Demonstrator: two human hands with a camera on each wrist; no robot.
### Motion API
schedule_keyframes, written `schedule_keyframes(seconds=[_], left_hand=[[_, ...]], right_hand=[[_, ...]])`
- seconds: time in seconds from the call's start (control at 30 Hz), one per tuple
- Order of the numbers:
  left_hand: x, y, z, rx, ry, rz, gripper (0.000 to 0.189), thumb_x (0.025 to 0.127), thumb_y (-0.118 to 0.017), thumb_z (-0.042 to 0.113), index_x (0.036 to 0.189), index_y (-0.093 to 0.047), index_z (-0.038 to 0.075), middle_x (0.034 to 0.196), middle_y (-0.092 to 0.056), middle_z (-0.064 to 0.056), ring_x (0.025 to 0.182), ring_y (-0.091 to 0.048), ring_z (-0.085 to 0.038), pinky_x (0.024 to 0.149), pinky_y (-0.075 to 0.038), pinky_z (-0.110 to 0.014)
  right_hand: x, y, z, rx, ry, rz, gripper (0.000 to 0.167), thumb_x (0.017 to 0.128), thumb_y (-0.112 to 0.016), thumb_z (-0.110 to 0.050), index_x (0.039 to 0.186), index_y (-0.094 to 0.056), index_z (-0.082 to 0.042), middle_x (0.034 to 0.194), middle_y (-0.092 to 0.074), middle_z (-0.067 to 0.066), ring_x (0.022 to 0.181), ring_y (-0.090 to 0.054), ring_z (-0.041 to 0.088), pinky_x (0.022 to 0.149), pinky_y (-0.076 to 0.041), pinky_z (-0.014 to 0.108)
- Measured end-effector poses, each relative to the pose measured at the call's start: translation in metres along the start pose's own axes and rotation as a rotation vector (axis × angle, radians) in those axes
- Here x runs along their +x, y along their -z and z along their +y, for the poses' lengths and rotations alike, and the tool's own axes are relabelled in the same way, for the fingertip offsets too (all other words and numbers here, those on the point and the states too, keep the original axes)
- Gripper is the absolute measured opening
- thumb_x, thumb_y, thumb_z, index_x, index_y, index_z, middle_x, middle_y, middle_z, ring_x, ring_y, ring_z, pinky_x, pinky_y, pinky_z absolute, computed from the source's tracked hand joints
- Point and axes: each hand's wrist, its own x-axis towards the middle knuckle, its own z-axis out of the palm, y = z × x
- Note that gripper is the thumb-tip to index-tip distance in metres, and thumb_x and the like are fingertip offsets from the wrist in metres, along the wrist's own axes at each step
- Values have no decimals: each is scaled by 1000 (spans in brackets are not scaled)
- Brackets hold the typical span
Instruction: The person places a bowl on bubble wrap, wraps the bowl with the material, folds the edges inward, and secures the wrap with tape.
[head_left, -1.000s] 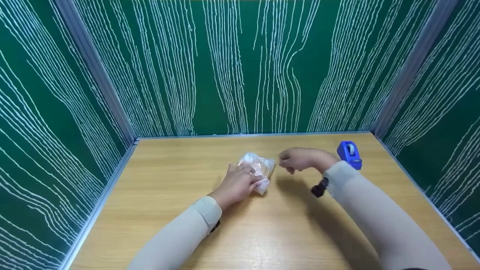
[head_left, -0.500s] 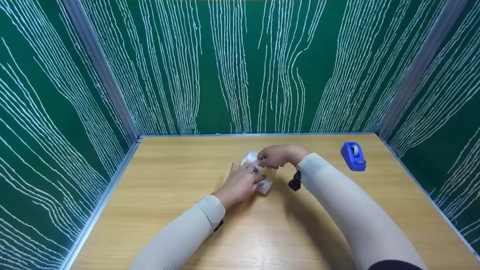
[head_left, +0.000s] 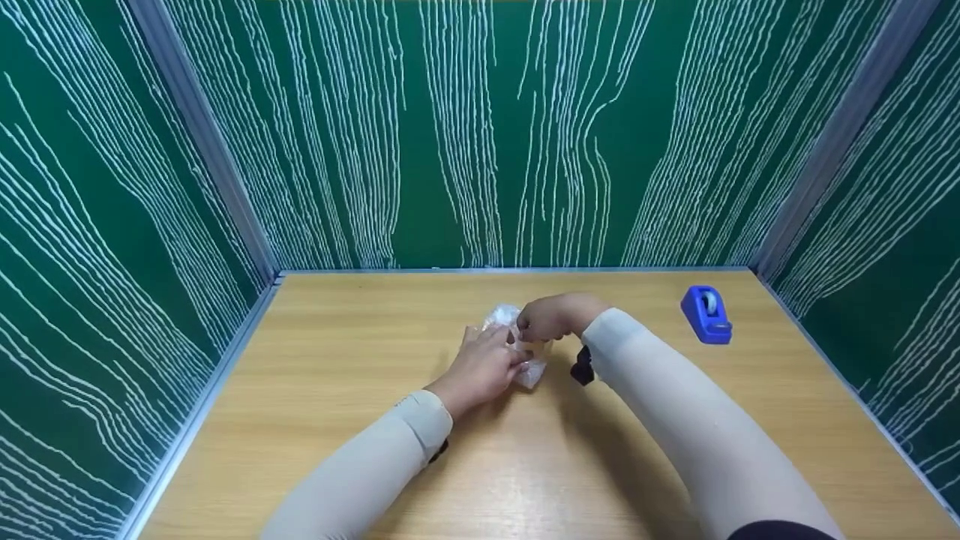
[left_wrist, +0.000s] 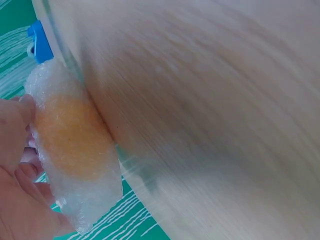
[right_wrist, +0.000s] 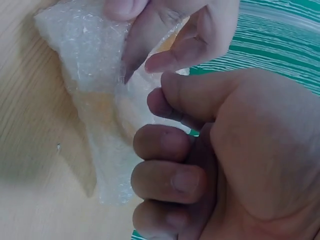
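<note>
A flat bubble-wrap package (head_left: 532,373), with something orange-tan showing through it, lies on the wooden table. My left hand (head_left: 484,365) holds it from its left side, fingers spread over the top. In the left wrist view the package (left_wrist: 75,135) stands out beside the fingers. My right hand (head_left: 553,317) is at the far right part of the package. In the right wrist view this hand (right_wrist: 200,150) has thumb and index finger pinched at the wrap's surface, the other fingers curled. Between those tips seems to be a thin clear strip, probably tape, barely visible.
A blue tape dispenser (head_left: 706,315) with a roll in it stands at the table's right rear. Green panels (head_left: 420,150) with wavy white lines enclose the wooden table (head_left: 337,360) at the back and both sides.
My right hand has moved left from near the dispenser side onto the package, then shifted slightly. The left hand has stayed on the package. The head view has turned a little.
</note>
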Motion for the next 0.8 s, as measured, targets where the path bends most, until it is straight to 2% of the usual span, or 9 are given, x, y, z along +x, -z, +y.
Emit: schedule_keyframes(seconds=[0.07,0.13,0.2,0.33,0.43,0.6,0.73,0.8], left_hand=[[0,1,1,-8,7,-8,34,117,-62,44,141,-82,31,158,-64,-2,160,-51,-27,136,-28,-75],[0,1,1,-10,8,-8,33,117,-62,44,140,-82,31,158,-64,-2,161,-50,-26,136,-27,-75],[0,2,1,-11,9,-10,33,117,-61,44,139,-83,31,156,-64,-1,161,-50,-26,136,-26,-77],[-1,1,1,-6,10,-11,33,117,-61,44,136,-84,30,156,-65,-2,162,-50,-27,136,-26,-77],[0,1,1,-17,18,-4,32,117,-63,44,135,-84,28,159,-64,-2,162,-50,-27,137,-25,-76],[-1,1,1,-35,31,-11,32,116,-64,44,136,-84,28,167,-61,-3,166,-46,-28,139,-21,-75],[0,0,1,-14,32,-19,34,116,-63,45,136,-84,29,166,-61,-4,166,-46,-29,137,-23,-77],[0,-1,1,7,22,-9,33,117,-62,45,136,-85,30,161,-64,-3,163,-50,-29,136,-26,-77]], right_hand=[[0,-1,-2,15,-38,-3,33,114,-60,-33,139,-76,-18,139,-71,9,127,-64,35,118,-53,62],[0,-1,-4,8,-67,-6,36,114,-62,-34,142,-76,-17,142,-71,8,131,-64,36,123,-51,64],[-1,-1,-6,-1,-91,-8,36,114,-63,-34,143,-76,-17,142,-72,6,133,-64,35,125,-49,64],[-2,0,-9,-62,-80,-2,30,112,-65,-28,136,-79,-17,136,-74,5,129,-65,33,126,-49,61],[-3,0,-10,-116,-56,5,26,111,-66,-24,131,-80,-14,130,-75,6,124,-66,32,123,-51,59],[1,-1,-11,-137,-76,21,19,108,-69,-18,121,-81,-14,122,-74,7,116,-66,31,115,-54,54],[6,-3,-12,-126,-110,38,11,105,-73,-16,113,-82,-15,116,-74,5,110,-66,30,105,-54,49],[7,-4,-12,-160,-102,50,8,104,-76,-17,107,-81,-13,107,-72,5,102,-65,28,98,-54,45]])
